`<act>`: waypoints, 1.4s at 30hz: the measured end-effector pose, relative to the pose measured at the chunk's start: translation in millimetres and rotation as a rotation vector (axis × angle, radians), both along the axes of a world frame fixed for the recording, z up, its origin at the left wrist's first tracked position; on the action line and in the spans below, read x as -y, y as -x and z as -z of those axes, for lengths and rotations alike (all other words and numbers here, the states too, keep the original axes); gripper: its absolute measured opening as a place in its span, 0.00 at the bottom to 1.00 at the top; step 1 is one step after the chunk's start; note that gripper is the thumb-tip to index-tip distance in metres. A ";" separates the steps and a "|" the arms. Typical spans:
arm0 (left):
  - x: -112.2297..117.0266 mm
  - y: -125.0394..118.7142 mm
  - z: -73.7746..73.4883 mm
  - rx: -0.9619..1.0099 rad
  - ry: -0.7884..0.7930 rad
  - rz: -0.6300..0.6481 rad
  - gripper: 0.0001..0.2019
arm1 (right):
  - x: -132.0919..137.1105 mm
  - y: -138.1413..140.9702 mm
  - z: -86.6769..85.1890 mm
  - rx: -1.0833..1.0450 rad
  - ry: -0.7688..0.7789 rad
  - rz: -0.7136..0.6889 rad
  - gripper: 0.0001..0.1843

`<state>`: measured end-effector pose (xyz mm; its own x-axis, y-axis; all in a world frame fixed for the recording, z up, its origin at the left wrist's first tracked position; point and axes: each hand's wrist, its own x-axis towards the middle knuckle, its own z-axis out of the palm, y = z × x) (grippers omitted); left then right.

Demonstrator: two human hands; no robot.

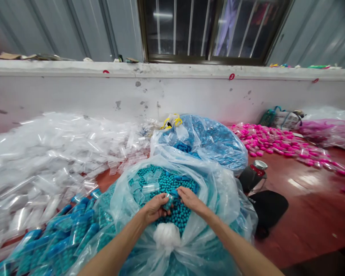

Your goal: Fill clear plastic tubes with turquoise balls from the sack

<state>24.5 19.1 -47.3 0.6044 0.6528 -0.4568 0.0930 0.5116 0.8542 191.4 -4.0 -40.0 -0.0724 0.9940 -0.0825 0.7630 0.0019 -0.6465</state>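
My left hand [155,208] is closed round a small clear plastic container [168,202] with teal balls in it. The fingers of my right hand [189,198] pinch a blue cap [175,193] right beside the container's mouth; whether the cap touches it I cannot tell. Both hands are over a large open plastic bag [119,197] full of teal balls [181,215]. Among the balls, left of my hands, lie several empty clear containers [151,188]. A white knotted bunch of plastic [166,234] sits at the bag's near side.
Filled blue-capped containers [80,228] lie at lower left, below a wide heap of clear empty ones [54,153]. Behind is a blue plastic bag [215,140]. To the right are a silver-lidded jar [260,165], a black object [268,209] and pink-capped containers [278,143].
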 end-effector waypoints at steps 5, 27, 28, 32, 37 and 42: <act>5.0 1.2 6.1 0.196 0.005 0.001 0.21 | 7.1 6.6 -1.2 -0.372 0.060 -0.013 0.14; 34.3 -8.8 -15.0 -0.012 -0.355 -0.298 0.31 | 30.1 4.6 -22.2 -0.455 -0.146 -0.124 0.14; 34.6 -8.4 -14.8 -0.033 -0.364 -0.309 0.32 | 31.4 5.6 -21.9 -0.436 -0.180 -0.127 0.14; 36.4 -5.1 -19.0 0.010 -0.304 -0.285 0.33 | 34.5 7.9 -20.8 -0.376 -0.256 -0.172 0.14; 37.5 -3.8 -19.9 0.015 -0.279 -0.280 0.30 | 36.6 12.6 -20.9 -0.345 -0.264 -0.175 0.14; 36.6 -2.1 -16.0 -0.025 -0.356 -0.331 0.24 | 35.2 12.9 -28.7 -0.220 -0.348 -0.263 0.13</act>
<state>26.6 -17.5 -31.3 0.3296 0.9264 -0.1820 -0.0027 0.1937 0.9811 178.5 -39.2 -11.3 -0.3031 0.9056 0.2965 0.5528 0.4206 -0.7194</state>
